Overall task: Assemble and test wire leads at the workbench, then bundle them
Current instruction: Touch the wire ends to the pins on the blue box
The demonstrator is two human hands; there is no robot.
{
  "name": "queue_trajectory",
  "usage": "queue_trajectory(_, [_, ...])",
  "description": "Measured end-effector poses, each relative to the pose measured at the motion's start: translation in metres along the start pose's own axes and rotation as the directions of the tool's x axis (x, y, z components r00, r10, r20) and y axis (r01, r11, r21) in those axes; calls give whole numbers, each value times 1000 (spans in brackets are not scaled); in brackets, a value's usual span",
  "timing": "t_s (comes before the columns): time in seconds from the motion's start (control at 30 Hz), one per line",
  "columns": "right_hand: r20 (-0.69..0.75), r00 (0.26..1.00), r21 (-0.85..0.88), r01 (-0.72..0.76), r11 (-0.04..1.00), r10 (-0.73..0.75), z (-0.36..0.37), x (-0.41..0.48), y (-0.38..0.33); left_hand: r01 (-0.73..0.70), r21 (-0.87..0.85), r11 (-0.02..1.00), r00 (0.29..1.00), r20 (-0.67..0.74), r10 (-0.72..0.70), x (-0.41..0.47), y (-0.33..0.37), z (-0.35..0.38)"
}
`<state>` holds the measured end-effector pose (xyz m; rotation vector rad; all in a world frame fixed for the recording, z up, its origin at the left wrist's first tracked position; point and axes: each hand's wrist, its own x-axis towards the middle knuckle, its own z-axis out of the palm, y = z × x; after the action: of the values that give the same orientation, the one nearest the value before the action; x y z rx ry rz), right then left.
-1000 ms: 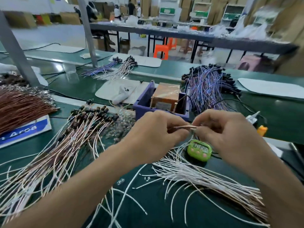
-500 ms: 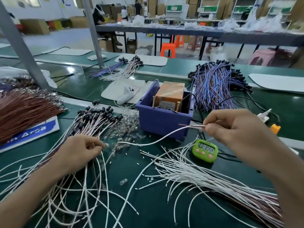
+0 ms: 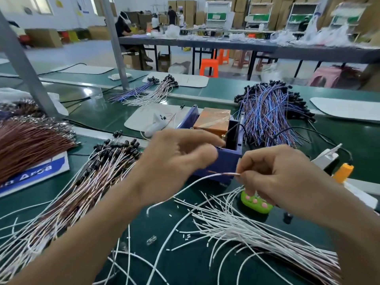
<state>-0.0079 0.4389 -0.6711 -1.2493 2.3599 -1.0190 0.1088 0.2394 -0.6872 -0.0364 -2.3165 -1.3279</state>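
fingers [image 3: 245, 171] of the right hand [image 3: 283, 175] pinch a white wire lead [image 3: 226, 173] near its bare tip, before the purple box [image 3: 226, 163]; the left hand [image 3: 176, 155] hovers beside the tip, loosely curled, contents unclear.

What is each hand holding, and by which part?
The right hand pinches a thin white wire lead near its stripped, coppery end; the rest hangs loose. Whether the curled left hand holds anything cannot be told.
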Motion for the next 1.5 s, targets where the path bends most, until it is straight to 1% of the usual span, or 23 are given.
queue_trajectory(0.07, [24,1000,52,-5,999,4,-8,-3,1,-27,97,995,994,112,16,11,2,20])
queue_trajectory(0.13, [39,999,119,-34,992,29,-15,-4,6,-34,106,994,989,146,18,14,-2,38])
queue_trajectory(0.2, [57,997,165,-68,984,60,-21,-4,12,-48,92,995,994,99,39,12,-10,52])
queue_trajectory(0.3, [140,984,167,-135,977,112,-21,-2,19,-134,191,972,990,-15,140,3,-25,67])
queue_trajectory(0.4, [202,962,93,-204,975,182,-14,-1,22,-208,220,953,965,-112,237,-6,-41,81])
queue_trajectory(0.47, [186,959,-15,-216,976,215,-9,0,25,-225,244,943,960,-113,258,-10,-49,90])
queue_trajectory(0.57, [153,965,-321,-156,934,214,-2,3,25,-180,250,951,978,-62,201,-13,-59,97])
queue_trajectory(0.6, [123,973,-368,-139,919,196,1,4,23,-156,245,957,983,-52,173,-13,-62,97])
queue_trajectory(0.63, [84,981,-366,-131,921,173,3,5,21,-131,239,962,988,-49,146,-14,-65,96])
queue_trajectory(0.7, [-2,989,-280,-143,949,148,5,9,22,-93,210,973,992,-63,108,-13,-71,94])
queue_trajectory(0.77, [-45,984,-229,-176,957,170,5,12,24,-63,178,982,992,-95,81,-12,-73,92])
queue_trajectory(0.9, [-108,972,-264,-231,937,209,-2,10,31,-33,135,990,990,-135,51,-11,-74,90])
queue_trajectory(0.97, [-107,968,-272,-250,929,229,-8,8,33,-18,98,995,993,-115,29,-13,-75,91])
queue_trajectory(1.03, [-84,972,-279,-233,932,218,-9,7,33,15,54,998,996,-90,-10,-14,-75,92])
queue_trajectory(1.17, [-22,982,-211,-190,959,190,0,9,28,26,6,1000,994,-108,-25,-14,-72,95])
queue_trajectory(1.27, [-34,982,-236,-189,953,186,1,12,29,51,-44,998,989,-133,-56,-14,-70,96])
queue_trajectory(1.37, [-5,982,-239,-184,954,188,-4,10,31,72,-94,993,992,-99,-81,-14,-69,97])
queue_trajectory(1.4, [-9,983,-240,-181,954,185,-5,9,32,76,-109,991,992,-89,-86,-14,-69,98])
queue_trajectory(1.5, [-84,986,-252,-164,954,147,-3,11,35,94,-155,983,989,-99,-110,-14,-69,99])
